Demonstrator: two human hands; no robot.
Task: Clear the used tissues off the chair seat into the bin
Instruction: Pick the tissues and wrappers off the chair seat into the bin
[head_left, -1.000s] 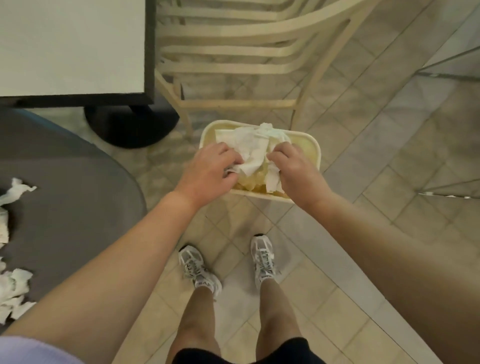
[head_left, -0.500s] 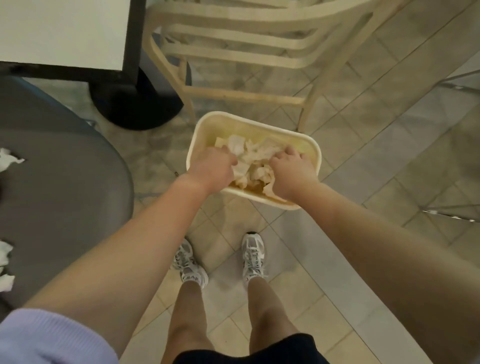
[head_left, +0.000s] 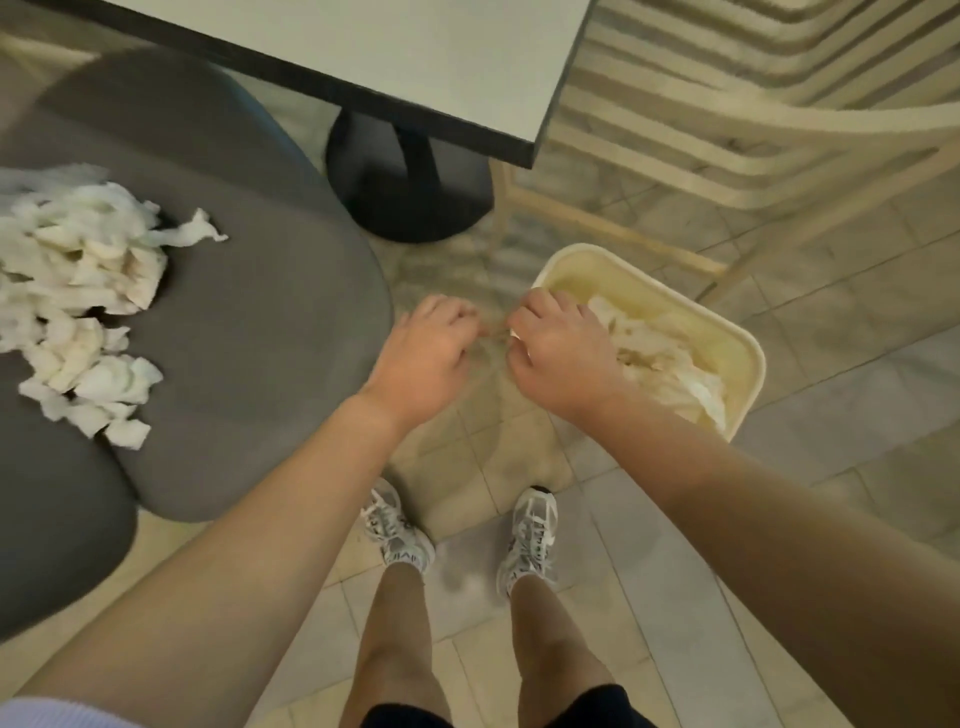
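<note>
Your right hand (head_left: 558, 358) curls over the bin (head_left: 748, 353) rim; left hand (head_left: 426, 353) loosely curled, both grips empty; tissues (head_left: 78, 291) crowd the seat's (head_left: 249, 332) left edge.

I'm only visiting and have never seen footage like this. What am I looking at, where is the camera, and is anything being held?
There is no machine: a person wears a camera on the head, looking down at their own arms, legs and shoes. The left hand hangs over the floor between the grey chair and the cream bin. The right hand is over the bin's near corner, above tissues in the bin. Both hands are loosely curled; blur hides whether either holds a scrap. A pile of tissues lies on the seat, beside a table.
</note>
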